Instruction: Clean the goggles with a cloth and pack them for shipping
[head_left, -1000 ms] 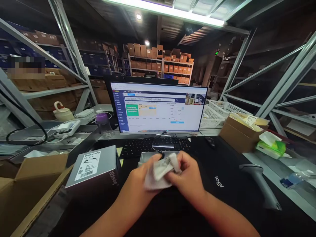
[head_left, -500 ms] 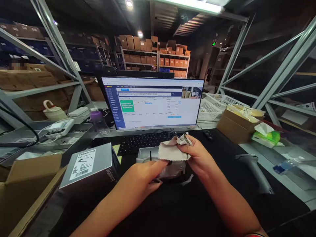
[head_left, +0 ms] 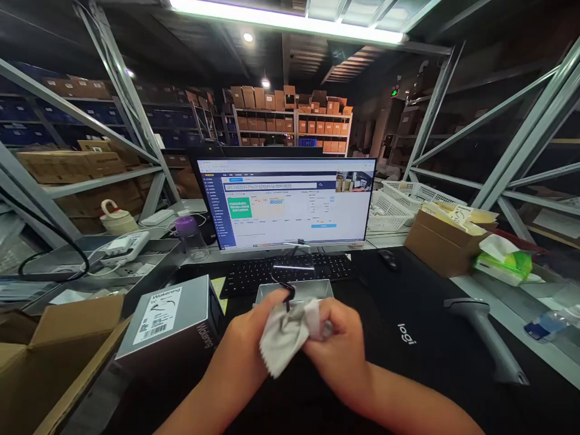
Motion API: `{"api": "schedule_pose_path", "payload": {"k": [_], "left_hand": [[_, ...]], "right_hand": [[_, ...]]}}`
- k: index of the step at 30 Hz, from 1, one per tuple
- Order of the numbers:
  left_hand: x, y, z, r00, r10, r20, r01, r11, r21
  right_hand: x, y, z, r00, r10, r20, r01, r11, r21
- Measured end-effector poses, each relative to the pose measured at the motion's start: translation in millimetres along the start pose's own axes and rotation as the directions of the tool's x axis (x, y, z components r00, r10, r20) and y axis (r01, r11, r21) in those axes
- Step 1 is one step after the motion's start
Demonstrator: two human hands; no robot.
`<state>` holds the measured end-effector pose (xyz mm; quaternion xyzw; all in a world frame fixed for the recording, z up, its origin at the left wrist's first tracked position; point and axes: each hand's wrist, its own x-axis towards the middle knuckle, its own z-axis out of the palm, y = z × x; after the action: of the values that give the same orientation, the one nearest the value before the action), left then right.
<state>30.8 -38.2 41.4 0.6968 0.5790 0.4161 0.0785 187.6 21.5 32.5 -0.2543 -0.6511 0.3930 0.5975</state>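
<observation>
Cloth, one grey piece, was bunched between the hands, a corner hanging down. Left hand and right hand angled inward from below, both closed on it. One thin black piece stuck up above the left hand. Just beyond the hands sat one grey tray; one labelled box lay left, one barcode scanner right.
</observation>
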Motion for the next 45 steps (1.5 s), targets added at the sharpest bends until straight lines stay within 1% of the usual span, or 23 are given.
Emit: {"api": "schedule_pose_path", "payload": {"k": [3, 5, 6, 8, 10, 12, 14, 16, 19, 21, 22, 24, 26, 27, 30, 32, 34, 36, 37, 39, 41, 43, 45], "left_hand": [[-1.4, -2.3, -7.4, 0.989, 0.097, -0.11, -0.094, 0.995, 0.038], [0.1, -1.8, -11.3, 0.987, 0.13, -0.095, -0.124, 0.99, 0.067], [1.5, -1.3, -12.4, 0.989, 0.134, -0.068, -0.129, 0.989, 0.074], [4.4, -0.6, -12.9, 0.99, 0.141, 0.03, -0.142, 0.987, 0.078], [6.5, -1.5, -12.7, 0.969, 0.163, 0.183, -0.182, 0.979, 0.091], [7.1, -4.3, -12.8, 0.93, 0.204, 0.305, -0.25, 0.961, 0.118], [7.0, -8.0, -13.0, 0.904, 0.253, 0.345, -0.322, 0.933, 0.16], [7.1, -10.5, -12.0, 0.896, 0.287, 0.34, -0.369, 0.906, 0.208], [7.7, -10.1, -3.7, 0.913, 0.321, 0.252, -0.389, 0.872, 0.296], [7.5, -8.7, 6.3, 0.926, 0.365, 0.098, -0.374, 0.844, 0.385], [7.0, -8.3, 11.7, 0.916, 0.401, -0.007, -0.357, 0.824, 0.44], [4.8, -9.0, 21.1, 0.854, 0.486, -0.185, -0.334, 0.786, 0.52], [1.7, -10.8, 26.4, 0.789, 0.547, -0.28, -0.356, 0.779, 0.517], [0.2, -11.9, 27.4, 0.786, 0.54, -0.302, -0.364, 0.798, 0.48], [-2.4, -14.5, 26.1, 0.834, 0.439, -0.335, -0.329, 0.882, 0.337], [-1.4, -15.4, 24.2, 0.845, 0.408, -0.347, -0.308, 0.9, 0.308], [1.6, -15.2, 23.0, 0.817, 0.475, -0.327, -0.367, 0.866, 0.34], [5.5, -13.1, 22.8, 0.787, 0.561, -0.256, -0.451, 0.807, 0.382], [7.2, -11.5, 23.2, 0.767, 0.605, -0.214, -0.494, 0.77, 0.404], [9.4, -7.8, 24.5, 0.742, 0.649, -0.167, -0.527, 0.72, 0.452], [9.4, -5.5, 25.8, 0.752, 0.635, -0.177, -0.492, 0.72, 0.49], [7.3, -5.9, 25.8, 0.777, 0.593, -0.211, -0.432, 0.747, 0.505], [4.6, -8.6, 24.2, 0.775, 0.581, -0.248, -0.412, 0.763, 0.498]], "right_hand": [[-8.8, 3.6, 10.9, 0.978, -0.175, 0.113, 0.182, 0.982, -0.056], [-7.6, 3.2, 11.1, 0.974, -0.163, 0.159, 0.172, 0.984, -0.045], [-4.5, 1.9, 8.3, 0.982, -0.103, 0.161, 0.108, 0.994, -0.026], [5.5, -2.1, -2.0, 0.984, 0.096, 0.15, -0.105, 0.993, 0.055], [18.7, -6.5, -15.3, 0.933, 0.324, 0.156, -0.352, 0.913, 0.207], [31.9, -10.0, -26.9, 0.851, 0.483, 0.206, -0.525, 0.769, 0.365], [42.2, -12.2, -33.6, 0.792, 0.554, 0.257, -0.604, 0.647, 0.466], [47.9, -13.2, -34.8, 0.769, 0.572, 0.284, -0.627, 0.589, 0.51], [48.2, -12.6, -28.3, 0.79, 0.573, 0.216, -0.587, 0.607, 0.536], [43.0, -10.5, -20.5, 0.823, 0.553, 0.133, -0.527, 0.653, 0.544], [38.9, -8.8, -15.7, 0.835, 0.539, 0.105, -0.503, 0.673, 0.543], [27.6, -4.1, -4.7, 0.855, 0.51, 0.095, -0.478, 0.702, 0.528], [13.7, 2.7, 7.7, 0.881, 0.46, 0.105, -0.451, 0.755, 0.475], [6.9, 6.6, 13.8, 0.905, 0.415, 0.094, -0.412, 0.8, 0.436], [-7.1, 16.5, 26.8, 0.973, 0.229, -0.009, -0.214, 0.922, 0.322], [-6.2, 17.3, 26.3, 0.976, 0.218, -0.016, -0.201, 0.924, 0.324], [3.9, 11.9, 16.9, 0.932, 0.356, 0.073, -0.353, 0.838, 0.417], [19.4, 3.1, 1.8, 0.849, 0.499, 0.174, -0.505, 0.67, 0.543], [27.0, -1.0, -5.6, 0.817, 0.539, 0.205, -0.54, 0.591, 0.599], [37.1, -5.7, -14.7, 0.8, 0.559, 0.219, -0.539, 0.508, 0.672], [36.3, -3.5, -12.2, 0.824, 0.534, 0.188, -0.501, 0.534, 0.681], [24.6, 4.1, 0.7, 0.864, 0.487, 0.128, -0.453, 0.641, 0.62], [8.3, 12.8, 16.7, 0.904, 0.424, 0.055, -0.39, 0.765, 0.512]]}}
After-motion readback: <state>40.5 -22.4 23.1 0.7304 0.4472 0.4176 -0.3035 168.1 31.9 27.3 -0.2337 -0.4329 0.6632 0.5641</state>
